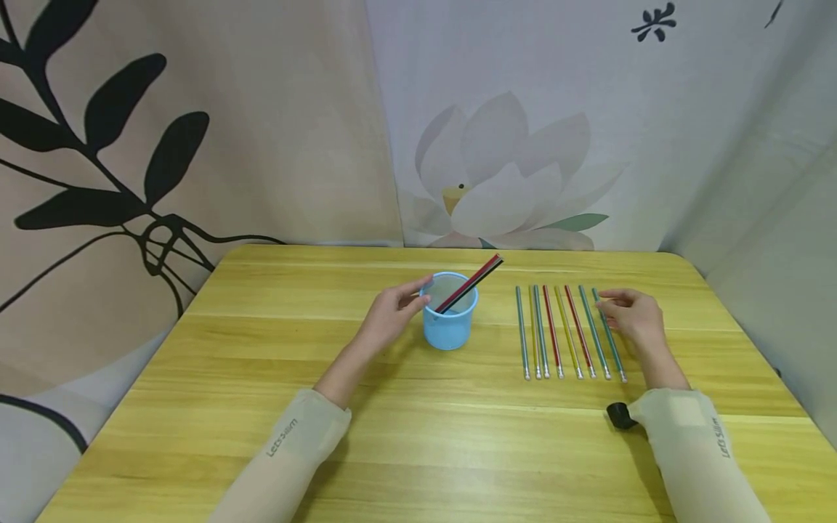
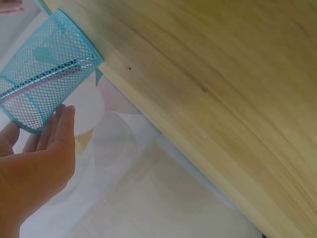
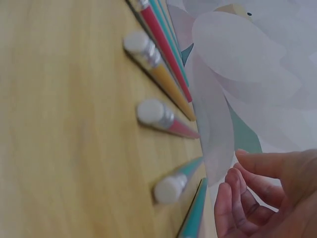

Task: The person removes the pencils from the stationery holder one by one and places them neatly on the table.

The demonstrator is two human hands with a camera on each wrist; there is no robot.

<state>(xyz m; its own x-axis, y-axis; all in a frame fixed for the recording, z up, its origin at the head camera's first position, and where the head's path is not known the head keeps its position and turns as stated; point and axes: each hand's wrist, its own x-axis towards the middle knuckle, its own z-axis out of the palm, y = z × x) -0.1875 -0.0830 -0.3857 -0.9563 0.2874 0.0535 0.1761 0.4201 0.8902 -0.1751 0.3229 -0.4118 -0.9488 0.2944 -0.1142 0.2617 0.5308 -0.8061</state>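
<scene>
A light blue mesh pencil cup (image 1: 447, 330) stands upright on the table, with a red pencil (image 1: 467, 282) and a black pencil (image 1: 482, 277) leaning to the right inside it. My left hand (image 1: 390, 314) holds its left side near the rim, thumb in front and fingers behind; the left wrist view shows these fingers (image 2: 63, 126) along the mesh. To the right lies a row of several teal, yellow and red pencils, white erasers toward me. My right hand (image 1: 633, 315) is at the far end of the rightmost teal pencil (image 1: 611, 341), its thumb and fingers loosely bent with a gap between them.
The wooden table (image 1: 418, 450) reaches back to a printed curtain (image 1: 314, 123). A small black object (image 1: 620, 415) sits at the right sleeve's cuff. Between the cup and the nearest pencil of the row, a teal one (image 1: 522, 334), bare wood shows.
</scene>
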